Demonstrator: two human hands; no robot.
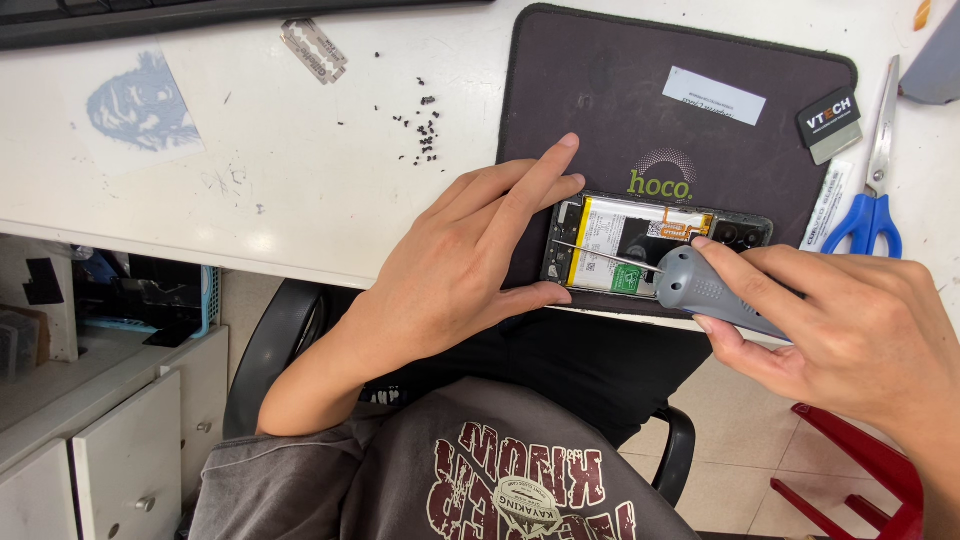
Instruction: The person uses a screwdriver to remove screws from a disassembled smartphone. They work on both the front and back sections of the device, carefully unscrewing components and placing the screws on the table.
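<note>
An opened phone (655, 240) with its back removed lies on a dark work mat (600, 90) at the near edge of a white desk (300, 190); its battery and boards show. My left hand (465, 265) rests against the phone's left end, fingers spread along its edge, steadying it. My right hand (850, 325) grips a grey-handled screwdriver (705, 290), whose thin metal shaft reaches left across the battery to the phone's left side.
Blue-handled scissors (872, 190) lie right of the mat. A razor blade (313, 50) and several tiny dark screws (425, 130) sit on the desk to the left. A small black-and-grey card (830, 125) rests on the mat's corner. A keyboard edge (150, 15) lies at the top left.
</note>
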